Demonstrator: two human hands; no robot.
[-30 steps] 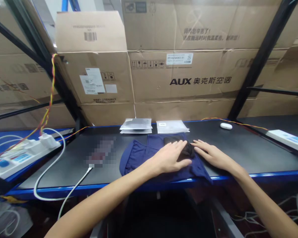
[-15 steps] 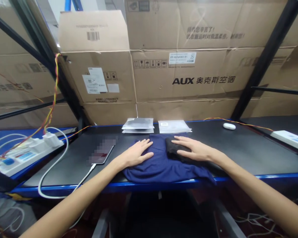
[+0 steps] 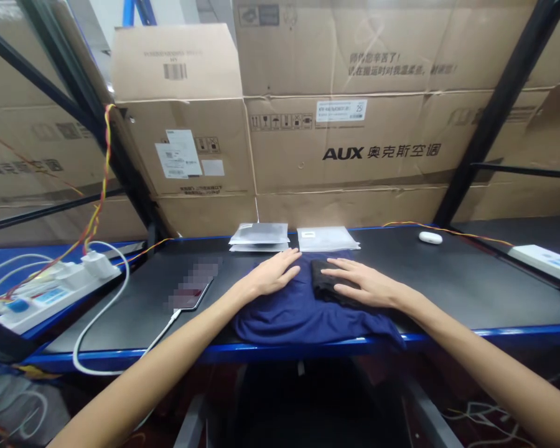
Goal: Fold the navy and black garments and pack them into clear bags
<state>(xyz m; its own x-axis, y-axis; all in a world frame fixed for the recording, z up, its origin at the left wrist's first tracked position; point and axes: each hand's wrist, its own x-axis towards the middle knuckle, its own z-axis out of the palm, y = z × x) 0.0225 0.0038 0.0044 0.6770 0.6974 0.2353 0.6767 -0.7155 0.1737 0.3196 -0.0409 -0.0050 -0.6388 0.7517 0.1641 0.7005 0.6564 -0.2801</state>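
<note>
A dark blue cloth (image 3: 294,317) lies wrinkled on the black table top, its lower right corner hanging over the front edge. On its right part rests a folded black cloth (image 3: 321,283). My left hand (image 3: 275,272) lies flat on the upper left of the blue cloth, fingers stretched out and pointing right. My right hand (image 3: 366,283) rests on the black cloth with its fingers spread, hiding part of it. Neither hand grips anything.
Behind the cloth lie clear plastic packets (image 3: 261,234) and a white packet (image 3: 326,238). A phone (image 3: 196,292) on a white cable is at left, beside a power strip (image 3: 51,295). A white case (image 3: 430,238) and another power strip (image 3: 546,261) are at right. Cardboard boxes (image 3: 378,174) stand behind.
My left hand has moved up and slightly right over the blue cloth. My right hand has stayed on the black cloth, almost unmoved.
</note>
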